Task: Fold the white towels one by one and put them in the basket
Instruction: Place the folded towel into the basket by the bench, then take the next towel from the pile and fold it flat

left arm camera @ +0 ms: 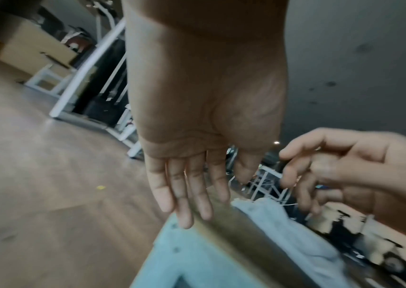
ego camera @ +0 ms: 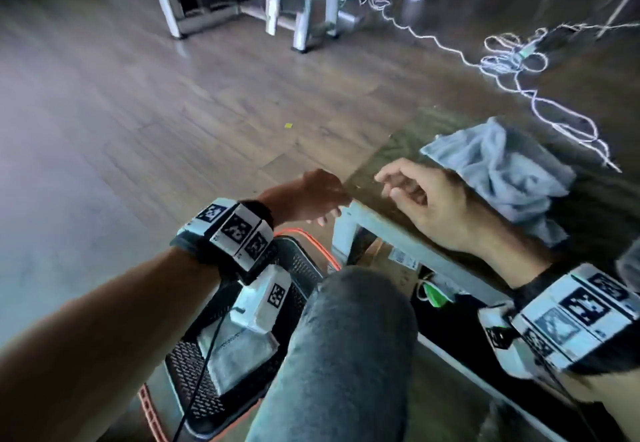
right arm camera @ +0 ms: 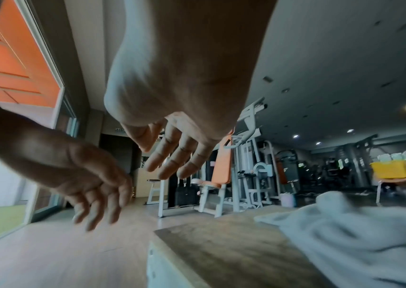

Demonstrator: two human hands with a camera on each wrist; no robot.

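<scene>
Both hands are empty and hover near the table's left corner. Left hand point(ego camera: 311, 196) has straight, relaxed fingers point(left arm camera: 184, 194) pointing down past the table point(ego camera: 377, 164) edge; right hand point(ego camera: 426, 199) hangs above the tabletop with fingers loosely curled, holding nothing. To the right of it a crumpled white towel point(ego camera: 502, 168) lies on the table, apart from both hands. Low on the near left, beside the person's knee point(ego camera: 346, 337), a dark perforated basket point(ego camera: 194, 365) sits on the floor with a folded towel point(ego camera: 239, 351) inside it
</scene>
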